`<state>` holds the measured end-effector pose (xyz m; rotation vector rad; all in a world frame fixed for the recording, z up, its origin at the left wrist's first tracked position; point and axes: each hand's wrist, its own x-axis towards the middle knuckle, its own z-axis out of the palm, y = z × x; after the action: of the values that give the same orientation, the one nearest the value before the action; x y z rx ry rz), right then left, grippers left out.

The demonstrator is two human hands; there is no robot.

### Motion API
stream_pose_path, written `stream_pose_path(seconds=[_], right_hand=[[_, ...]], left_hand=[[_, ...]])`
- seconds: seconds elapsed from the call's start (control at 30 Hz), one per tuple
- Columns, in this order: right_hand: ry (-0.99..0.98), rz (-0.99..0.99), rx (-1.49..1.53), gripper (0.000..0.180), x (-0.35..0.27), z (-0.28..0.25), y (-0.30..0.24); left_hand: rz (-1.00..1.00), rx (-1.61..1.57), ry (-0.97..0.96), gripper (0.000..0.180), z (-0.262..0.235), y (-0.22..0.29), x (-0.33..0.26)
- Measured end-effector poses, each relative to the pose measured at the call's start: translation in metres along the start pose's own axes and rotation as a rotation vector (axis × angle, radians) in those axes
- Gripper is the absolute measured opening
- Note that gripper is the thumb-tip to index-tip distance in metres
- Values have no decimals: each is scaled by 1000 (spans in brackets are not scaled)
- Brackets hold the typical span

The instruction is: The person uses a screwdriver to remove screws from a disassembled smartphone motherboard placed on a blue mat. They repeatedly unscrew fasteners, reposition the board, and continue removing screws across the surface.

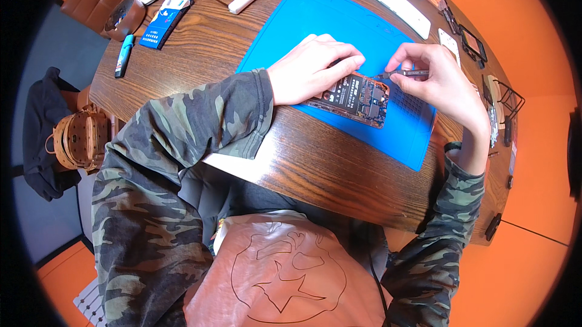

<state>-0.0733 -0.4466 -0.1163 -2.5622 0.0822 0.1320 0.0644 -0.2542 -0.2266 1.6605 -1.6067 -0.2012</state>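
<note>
Left hand (312, 72) lies over the left end of an opened phone (354, 104) on the blue mat (303, 17), any grip beneath it hidden, while the right hand (439, 78) pinches a slim dark tool (416, 73), its tip just beside the phone's far edge. Opening the phone looks done, since the battery (347, 93) and circuit board (374, 101) show; these 2 parts sit inside it, so the inner work seems unfinished, though how much is left cannot be told.

Electronics bench setting: opened phone (354, 100), blue mat (303, 23), wooden table (224, 48).
</note>
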Motion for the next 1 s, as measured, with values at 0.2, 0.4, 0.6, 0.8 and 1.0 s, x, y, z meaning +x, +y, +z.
stream_pose_path(seconds=[0.2,0.4,0.6,0.8,1.0], right_hand=[[-9,13,27,16,0,2,-1],[-10,19,21,16,0,2,-2],[-9,11,18,16,1,3,1],[-27,11,71,16,1,5,1],[53,107,-163,19,14,12,-8]], left_hand=[[14,-5,9,35,0,-1,0],[44,24,21,35,0,-1,1],[-34,-13,-21,35,-3,4,2],[-13,-10,-12,35,-2,2,1],[37,-14,55,34,1,0,2]])
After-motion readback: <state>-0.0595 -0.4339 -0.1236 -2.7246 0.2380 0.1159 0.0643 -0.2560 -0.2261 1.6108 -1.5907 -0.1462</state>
